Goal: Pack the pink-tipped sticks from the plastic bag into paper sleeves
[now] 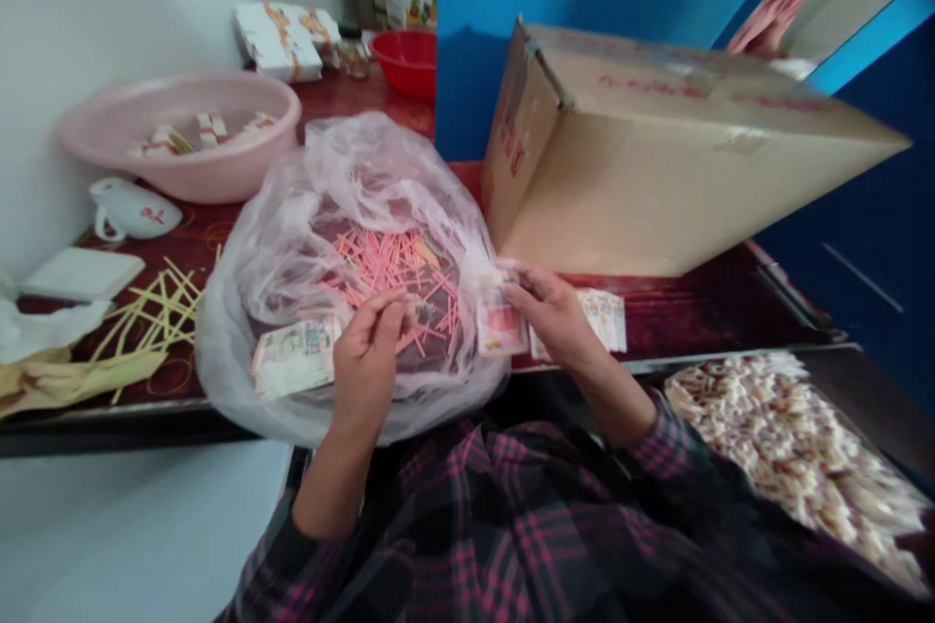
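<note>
My left hand point(370, 350) is over the clear plastic bag point(255, 234), thumb and fingertips pinched together. Whatever lies between them is too small to make out. Inside the open bag is a heap of thin pink sticks point(384, 258). By my left wrist, a stack of small printed packets point(296, 356) rests on the bag's near side. My right hand point(549, 310) is closed on a small printed packet point(502, 319) with a pink part, at the bag's right edge. More printed packets point(605, 319) lie on the table behind that wrist.
A large cardboard box point(599, 185) stands at right. To the left are a pink basin point(248, 161) with small bundles, a white mug point(138, 211) on its side and loose yellow sticks point(165, 307). A red bowl point(405, 68) sits behind. Pale pieces point(781, 438) fill a container at lower right.
</note>
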### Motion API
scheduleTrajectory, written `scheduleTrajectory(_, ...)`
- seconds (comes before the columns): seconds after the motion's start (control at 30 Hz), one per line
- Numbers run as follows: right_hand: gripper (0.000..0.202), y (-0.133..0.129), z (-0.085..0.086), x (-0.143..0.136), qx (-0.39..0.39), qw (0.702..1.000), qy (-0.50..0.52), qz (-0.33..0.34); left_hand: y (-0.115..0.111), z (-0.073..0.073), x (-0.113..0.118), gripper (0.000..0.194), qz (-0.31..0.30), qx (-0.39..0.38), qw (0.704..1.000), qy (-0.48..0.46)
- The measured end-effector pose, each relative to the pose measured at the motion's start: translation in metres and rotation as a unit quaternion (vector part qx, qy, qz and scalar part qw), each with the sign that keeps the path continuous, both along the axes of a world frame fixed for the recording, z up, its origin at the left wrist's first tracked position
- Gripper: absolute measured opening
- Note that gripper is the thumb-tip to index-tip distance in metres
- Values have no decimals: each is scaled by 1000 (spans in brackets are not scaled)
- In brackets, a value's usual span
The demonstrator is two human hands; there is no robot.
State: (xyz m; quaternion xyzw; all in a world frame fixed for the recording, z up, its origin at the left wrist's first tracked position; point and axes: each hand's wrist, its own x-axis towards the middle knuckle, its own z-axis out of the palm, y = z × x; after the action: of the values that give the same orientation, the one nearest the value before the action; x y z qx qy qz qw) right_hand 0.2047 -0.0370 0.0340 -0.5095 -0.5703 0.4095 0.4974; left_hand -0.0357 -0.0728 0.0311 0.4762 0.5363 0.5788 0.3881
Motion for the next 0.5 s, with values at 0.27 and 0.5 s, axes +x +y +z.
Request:
scheduleTrajectory(0.27, 39, 4, -56, 74, 100, 907, -388, -126, 10, 5, -47, 48, 50, -33, 992, 112)
scheduleTrajectory(0.5, 33, 10, -39, 57, 189, 914, -341, -113, 1, -37, -142, 46, 102, 46, 922, 372)
